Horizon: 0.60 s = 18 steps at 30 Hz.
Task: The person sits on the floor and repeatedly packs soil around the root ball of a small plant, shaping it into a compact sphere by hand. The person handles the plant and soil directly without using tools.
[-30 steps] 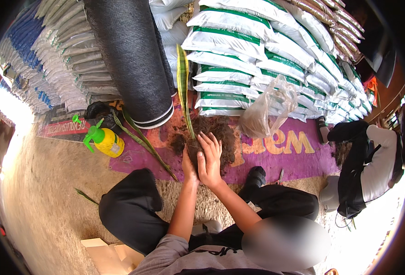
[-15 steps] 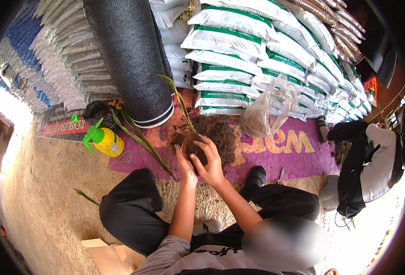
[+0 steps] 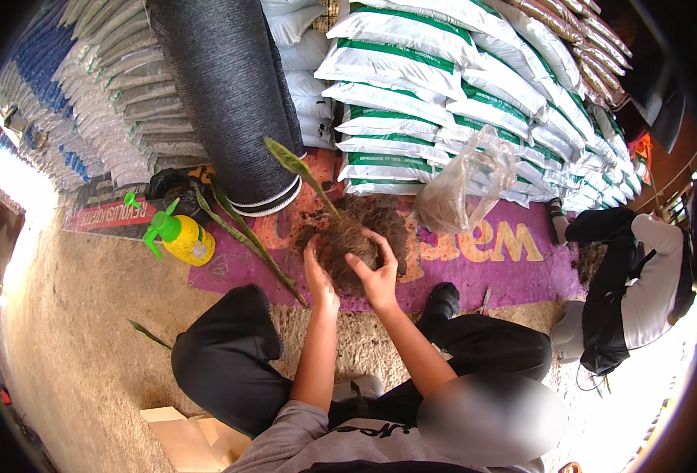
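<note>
A snake plant's root ball [image 3: 343, 243], a tangle of pale roots and dark soil, sits low over a heap of loose soil [image 3: 390, 214]. One long green leaf [image 3: 291, 164] rises from it, tilted away to the left. My left hand [image 3: 319, 274] cups its left side, fingers pointing forward. On the opposite side, my right hand [image 3: 376, 276] curves around it, with thumb and fingers spread over the roots. Both hands touch the root ball; its underside is hidden. Left of my hands lie several loose snake plant leaves [image 3: 247, 243].
A yellow spray bottle [image 3: 187, 239] with a green top stands at left. Behind are a black fabric roll [image 3: 226, 102], stacked white-and-green sacks [image 3: 395, 102] and a clear plastic bag [image 3: 466, 193]. Scissors [image 3: 485, 299] lie near my right foot. A person [image 3: 636, 284] sits at right.
The root ball has moved slightly forward and tipped, showing more roots. My hands have spread wider around it. The leaf now leans more to the left.
</note>
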Each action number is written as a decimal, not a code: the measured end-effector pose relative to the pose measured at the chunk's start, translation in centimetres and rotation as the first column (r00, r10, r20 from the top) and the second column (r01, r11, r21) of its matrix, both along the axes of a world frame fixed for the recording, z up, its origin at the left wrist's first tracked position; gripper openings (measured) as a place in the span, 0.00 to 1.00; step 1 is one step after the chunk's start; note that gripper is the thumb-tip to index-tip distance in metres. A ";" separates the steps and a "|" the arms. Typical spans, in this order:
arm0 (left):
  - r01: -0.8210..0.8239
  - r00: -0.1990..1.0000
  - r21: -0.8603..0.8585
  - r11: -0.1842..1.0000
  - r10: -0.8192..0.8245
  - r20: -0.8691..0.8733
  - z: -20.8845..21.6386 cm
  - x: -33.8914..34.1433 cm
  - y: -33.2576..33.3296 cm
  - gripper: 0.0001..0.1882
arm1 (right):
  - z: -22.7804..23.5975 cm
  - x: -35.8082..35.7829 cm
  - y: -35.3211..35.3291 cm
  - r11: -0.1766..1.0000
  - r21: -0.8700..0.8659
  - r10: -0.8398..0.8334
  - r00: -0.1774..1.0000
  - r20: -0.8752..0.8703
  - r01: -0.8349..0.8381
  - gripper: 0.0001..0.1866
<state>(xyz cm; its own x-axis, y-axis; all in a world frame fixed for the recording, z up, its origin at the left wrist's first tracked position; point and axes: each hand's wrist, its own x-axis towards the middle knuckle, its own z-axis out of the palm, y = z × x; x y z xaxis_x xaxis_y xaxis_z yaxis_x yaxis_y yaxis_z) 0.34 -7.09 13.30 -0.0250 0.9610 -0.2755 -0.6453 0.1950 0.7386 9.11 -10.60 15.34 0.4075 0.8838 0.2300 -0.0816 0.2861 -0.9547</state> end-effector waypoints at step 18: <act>0.261 0.892 0.006 0.965 -0.243 0.380 1.2 0.1 -1.3 0.19 | 1.0 -1.1 -2.1 0.988 0.117 -0.154 0.638 0.755 0.099 0.29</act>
<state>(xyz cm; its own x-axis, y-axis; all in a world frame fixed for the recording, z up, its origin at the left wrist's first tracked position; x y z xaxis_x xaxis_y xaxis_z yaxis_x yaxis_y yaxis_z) 0.45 -8.39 14.48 0.3297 0.9080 -0.2584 -0.7974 0.4144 0.4387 8.05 -12.72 16.36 0.1718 0.8107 0.5596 0.7056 0.2952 -0.6442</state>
